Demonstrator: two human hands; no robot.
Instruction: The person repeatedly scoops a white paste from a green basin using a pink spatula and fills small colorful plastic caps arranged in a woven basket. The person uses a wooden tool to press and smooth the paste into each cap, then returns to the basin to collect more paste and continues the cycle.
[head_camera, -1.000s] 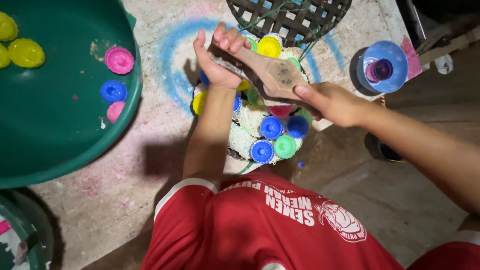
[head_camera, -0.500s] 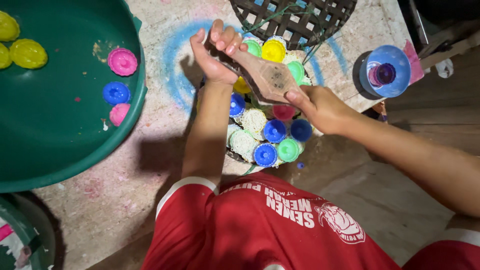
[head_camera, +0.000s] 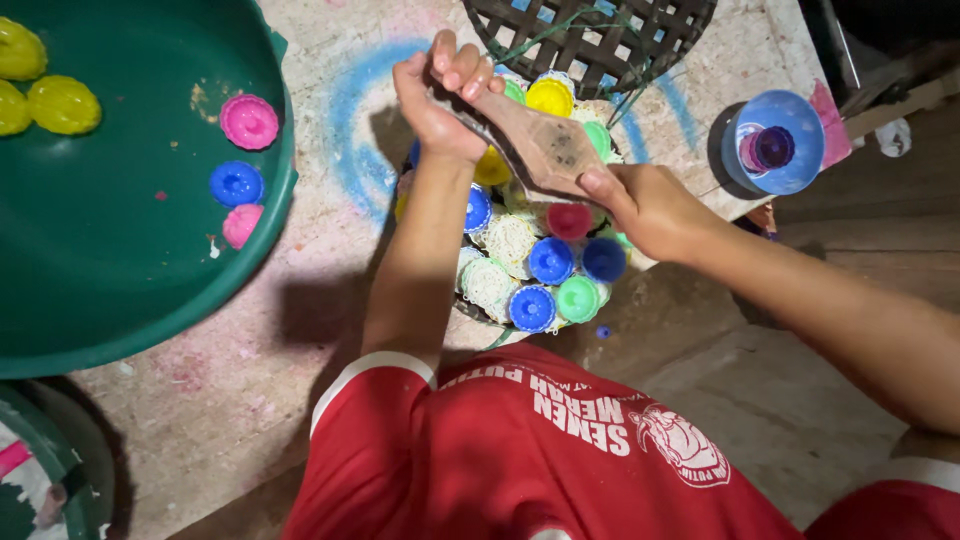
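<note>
- Chalky pale work surface, smeared with blue and pink powder, seen from above; bare wooden floor at 4 o'clock.
- At 9 o'clock, a big green basin holding yellow moulds at its far left, plus a pink mould and a blue mould near its right wall.
- At 6 o'clock, the person's red shirt.
- Just left of centre, the left hand, fingers curled closed around the far tip of a flat brown wooden paddle.
- The paddle's long axis runs from 10 o'clock down to 4 o'clock, spanning between both hands; it hangs just over the tray below.
- Beneath it, a round tray packed with small coloured cups, blue, green, yellow, red, some filled with white strands.
- Right of centre, the right hand, fingers wrapped shut on the paddle's near end, thumb lying on top. This hand sits closer to the cups.
- At 12 o'clock, a dark woven lattice basket, touching the tray's far edge.
- At 2 o'clock, a blue bowl with something purple inside.
</note>
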